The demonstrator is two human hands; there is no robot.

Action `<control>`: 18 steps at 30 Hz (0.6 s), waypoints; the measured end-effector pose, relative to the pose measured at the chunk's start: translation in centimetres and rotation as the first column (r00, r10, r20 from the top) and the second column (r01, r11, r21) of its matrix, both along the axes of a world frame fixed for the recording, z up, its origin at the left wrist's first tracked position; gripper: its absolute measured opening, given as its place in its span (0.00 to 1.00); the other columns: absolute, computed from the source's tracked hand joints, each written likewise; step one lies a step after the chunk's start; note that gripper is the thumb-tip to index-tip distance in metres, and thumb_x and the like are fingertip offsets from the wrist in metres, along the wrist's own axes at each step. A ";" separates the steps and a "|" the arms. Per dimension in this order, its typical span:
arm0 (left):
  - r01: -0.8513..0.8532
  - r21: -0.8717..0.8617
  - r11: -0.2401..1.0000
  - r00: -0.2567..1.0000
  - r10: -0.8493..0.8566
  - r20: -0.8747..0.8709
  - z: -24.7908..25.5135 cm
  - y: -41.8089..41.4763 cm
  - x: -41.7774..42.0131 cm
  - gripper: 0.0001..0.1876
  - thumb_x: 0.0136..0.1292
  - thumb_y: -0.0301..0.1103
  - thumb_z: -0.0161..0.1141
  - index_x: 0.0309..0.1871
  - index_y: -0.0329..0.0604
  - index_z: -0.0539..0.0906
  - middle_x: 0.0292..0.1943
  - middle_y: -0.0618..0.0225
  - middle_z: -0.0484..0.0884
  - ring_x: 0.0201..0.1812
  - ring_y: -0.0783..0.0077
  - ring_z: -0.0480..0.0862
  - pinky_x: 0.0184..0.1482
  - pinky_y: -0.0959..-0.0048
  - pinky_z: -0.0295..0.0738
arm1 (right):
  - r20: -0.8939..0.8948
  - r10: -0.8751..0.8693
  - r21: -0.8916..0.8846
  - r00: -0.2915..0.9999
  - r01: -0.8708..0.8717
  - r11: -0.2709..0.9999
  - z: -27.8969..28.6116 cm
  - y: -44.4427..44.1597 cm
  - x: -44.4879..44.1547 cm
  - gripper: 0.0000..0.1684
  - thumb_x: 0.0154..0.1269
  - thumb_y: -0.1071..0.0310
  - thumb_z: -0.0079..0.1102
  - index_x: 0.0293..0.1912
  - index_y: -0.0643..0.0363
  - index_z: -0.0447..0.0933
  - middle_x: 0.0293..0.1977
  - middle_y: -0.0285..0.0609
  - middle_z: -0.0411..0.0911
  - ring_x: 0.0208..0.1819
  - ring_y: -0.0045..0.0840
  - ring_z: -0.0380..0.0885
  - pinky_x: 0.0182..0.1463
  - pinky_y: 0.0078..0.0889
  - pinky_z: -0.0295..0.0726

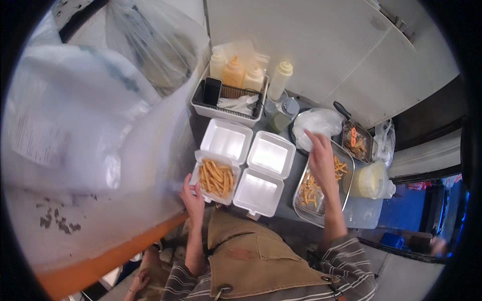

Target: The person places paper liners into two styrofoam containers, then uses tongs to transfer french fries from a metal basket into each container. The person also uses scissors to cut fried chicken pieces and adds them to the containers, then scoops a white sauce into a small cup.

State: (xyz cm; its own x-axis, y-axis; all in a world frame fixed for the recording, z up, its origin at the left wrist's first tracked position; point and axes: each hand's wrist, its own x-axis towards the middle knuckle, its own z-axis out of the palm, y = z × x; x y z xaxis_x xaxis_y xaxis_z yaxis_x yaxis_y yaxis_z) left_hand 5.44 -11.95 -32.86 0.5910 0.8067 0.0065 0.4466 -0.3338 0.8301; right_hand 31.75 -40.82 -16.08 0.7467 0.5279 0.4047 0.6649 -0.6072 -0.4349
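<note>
French fries (216,178) fill the lower half of an opened white foam clamshell box (227,140). At that box's left edge is my left hand (192,195), its fingers on or beside the rim and the thumb apart. A second foam box (270,155) stands open and empty to the right. My right hand (320,154) is raised over a metal wire-mesh tray (296,203) that holds more fries (309,190); its fingers point towards a white plastic bag (314,122). No object shows in the right hand, but its palm side is partly hidden.
Behind the boxes are a white bin (226,116) with squeeze bottles (233,71), another bottle (280,81) and a jar of green contents (280,120). At right are a pan of cooked food (356,145) and a jug (369,180). Large plastic bags (86,124) crowd the left. Another person's hand (139,280) shows lower left.
</note>
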 end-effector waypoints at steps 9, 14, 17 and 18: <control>0.063 0.052 0.997 0.991 -0.069 0.113 -1.1 3.4 0.9 0.20 0.74 0.28 0.55 0.67 0.37 0.73 0.37 0.59 0.77 0.41 0.57 0.76 0.52 0.59 0.70 | 0.409 0.259 -0.323 0.875 -0.127 0.938 2.5 29.5 25.2 0.31 0.67 0.71 0.54 0.69 0.52 0.68 0.64 0.42 0.71 0.67 0.36 0.68 0.64 0.46 0.72; 0.099 0.069 0.993 0.993 -0.103 0.062 -0.2 5.5 0.2 0.20 0.74 0.29 0.55 0.67 0.37 0.73 0.39 0.59 0.78 0.43 0.58 0.76 0.53 0.60 0.70 | 0.161 0.246 -0.409 0.956 -0.162 0.898 2.2 36.6 29.9 0.21 0.67 0.70 0.56 0.59 0.55 0.77 0.55 0.43 0.80 0.62 0.38 0.76 0.65 0.45 0.75; 0.100 0.002 0.995 0.995 -0.100 0.014 -0.6 6.9 -0.5 0.20 0.74 0.29 0.55 0.67 0.37 0.73 0.39 0.58 0.79 0.44 0.58 0.76 0.53 0.60 0.70 | -0.008 0.103 -0.602 0.995 -0.087 0.794 2.6 39.1 30.2 0.16 0.66 0.71 0.58 0.53 0.52 0.82 0.48 0.43 0.84 0.54 0.38 0.82 0.57 0.43 0.81; 0.072 -0.045 0.996 0.997 -0.072 0.019 -1.1 7.0 -0.5 0.20 0.74 0.30 0.55 0.67 0.37 0.73 0.39 0.59 0.80 0.44 0.59 0.77 0.53 0.60 0.69 | -0.022 0.040 -0.656 0.999 -0.045 0.754 2.4 39.5 30.6 0.15 0.65 0.71 0.60 0.52 0.49 0.83 0.46 0.42 0.85 0.52 0.38 0.83 0.53 0.42 0.83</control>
